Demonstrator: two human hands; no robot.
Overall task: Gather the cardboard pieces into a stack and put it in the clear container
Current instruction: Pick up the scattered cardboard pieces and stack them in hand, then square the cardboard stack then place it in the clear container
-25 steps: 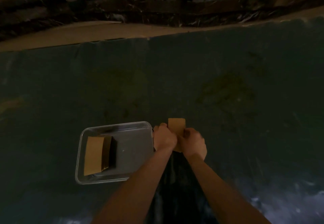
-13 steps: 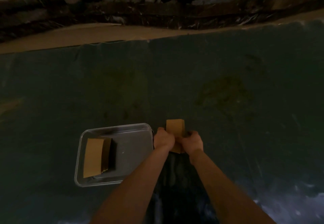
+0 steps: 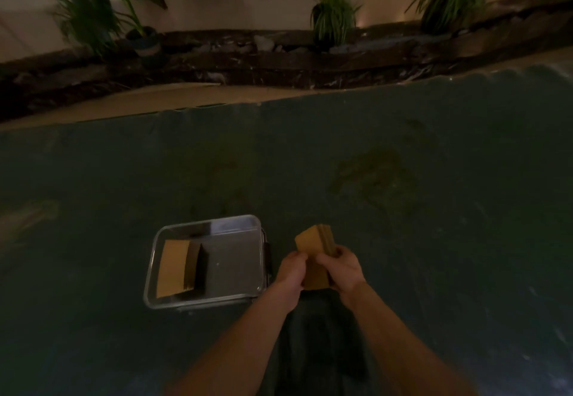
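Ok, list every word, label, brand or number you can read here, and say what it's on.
None can be read.
Cardboard stack in the hands: plain brown faces, no print visible.
Cardboard stack in the clear container: plain too.
Clear container: no label showing.
Dark mat: stains only; the picture is dim and soft.

A dark teal mat (image 3: 372,240) carries the clear container (image 3: 148,284), near its front edge

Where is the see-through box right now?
In the head view, the clear container sits on the dark mat, low and left of centre, just left of the left hand.
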